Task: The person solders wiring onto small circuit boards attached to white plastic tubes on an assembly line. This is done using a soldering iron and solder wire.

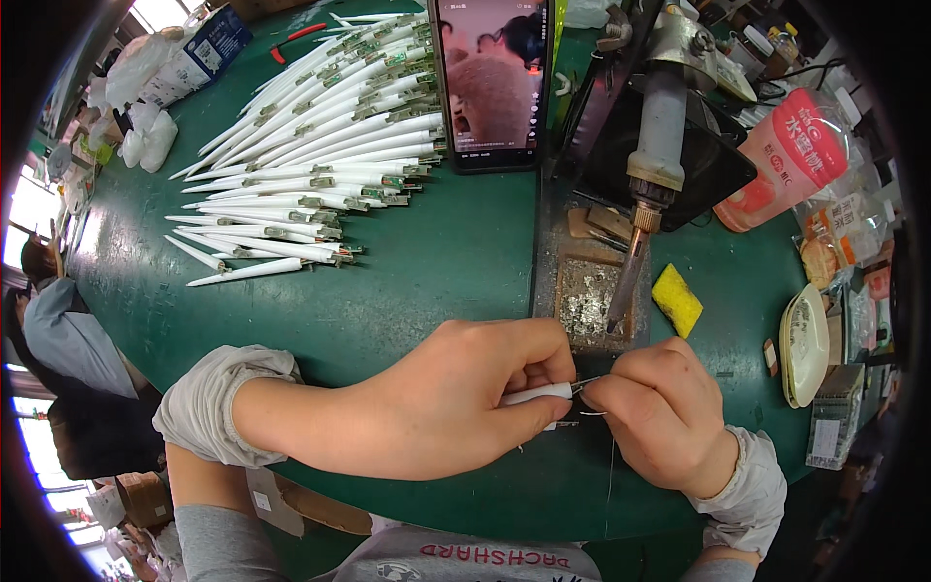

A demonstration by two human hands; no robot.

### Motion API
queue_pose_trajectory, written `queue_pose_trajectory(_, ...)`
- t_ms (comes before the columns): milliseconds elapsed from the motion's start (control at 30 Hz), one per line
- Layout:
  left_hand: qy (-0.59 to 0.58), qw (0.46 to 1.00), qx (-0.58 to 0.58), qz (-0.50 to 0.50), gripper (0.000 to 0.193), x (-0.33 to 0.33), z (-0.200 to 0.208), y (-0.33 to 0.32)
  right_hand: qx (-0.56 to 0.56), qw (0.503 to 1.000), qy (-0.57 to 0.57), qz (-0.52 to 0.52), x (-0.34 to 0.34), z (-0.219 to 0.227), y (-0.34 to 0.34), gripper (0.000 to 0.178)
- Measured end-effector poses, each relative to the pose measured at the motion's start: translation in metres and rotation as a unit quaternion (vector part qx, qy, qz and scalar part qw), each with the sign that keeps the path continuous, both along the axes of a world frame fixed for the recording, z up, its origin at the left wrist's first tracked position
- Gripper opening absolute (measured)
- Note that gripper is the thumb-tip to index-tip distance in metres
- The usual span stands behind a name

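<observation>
My left hand [456, 400] is closed round a white stylus-like tube [539, 393], its open end pointing right. Thin wires [585, 382] stick out from that end toward my right hand [664, 412], whose thumb and fingers are pinched on a thin wire. The exact grip point is hidden behind the fingers. Just beyond both hands, a soldering iron [659, 136] hangs tip-down in a metal holder over a tray [635, 335] with bits of solder. Many similar white tubes [320, 145] with small circuit boards at one end lie fanned out at the far left.
A phone [493, 165] stands upright behind the tray. To the right are a yellow sponge [677, 301], a pink-labelled pouch [786, 160] and a pale dish [805, 344]. Red-handled pliers [296, 39] and a blue-white box [199, 58] lie far left. Another person [73, 330] sits at left.
</observation>
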State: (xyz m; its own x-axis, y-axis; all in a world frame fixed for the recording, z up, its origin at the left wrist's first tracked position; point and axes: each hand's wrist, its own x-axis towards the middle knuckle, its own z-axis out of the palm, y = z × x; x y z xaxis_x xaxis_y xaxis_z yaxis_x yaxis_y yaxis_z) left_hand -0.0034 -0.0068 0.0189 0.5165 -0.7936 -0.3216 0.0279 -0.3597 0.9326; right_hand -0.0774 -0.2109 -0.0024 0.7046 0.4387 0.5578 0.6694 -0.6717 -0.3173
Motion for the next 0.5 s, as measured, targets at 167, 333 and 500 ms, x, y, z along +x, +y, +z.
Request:
queue_pose_trajectory(167,-0.175,0.982,-0.068,-0.005,0.013,-0.0026,-0.0114,0.0008,-0.012,1.000,0.016,-0.019,0.0023,-0.0022,0.0028,0.027)
queue_pose_trajectory(333,-0.064,0.997,-0.031,0.014,0.012,-0.0011,-0.0061,-0.0010,-0.005,1.000,0.006,-0.003,0.0039,-0.0040,-0.0011,0.027)
queue_pose_trajectory(500,0.037,0.999,-0.028,0.021,0.009,0.0023,-0.0076,-0.0018,0.031,0.999,0.029,0.012,0.0049,-0.0010,-0.0017,0.027)
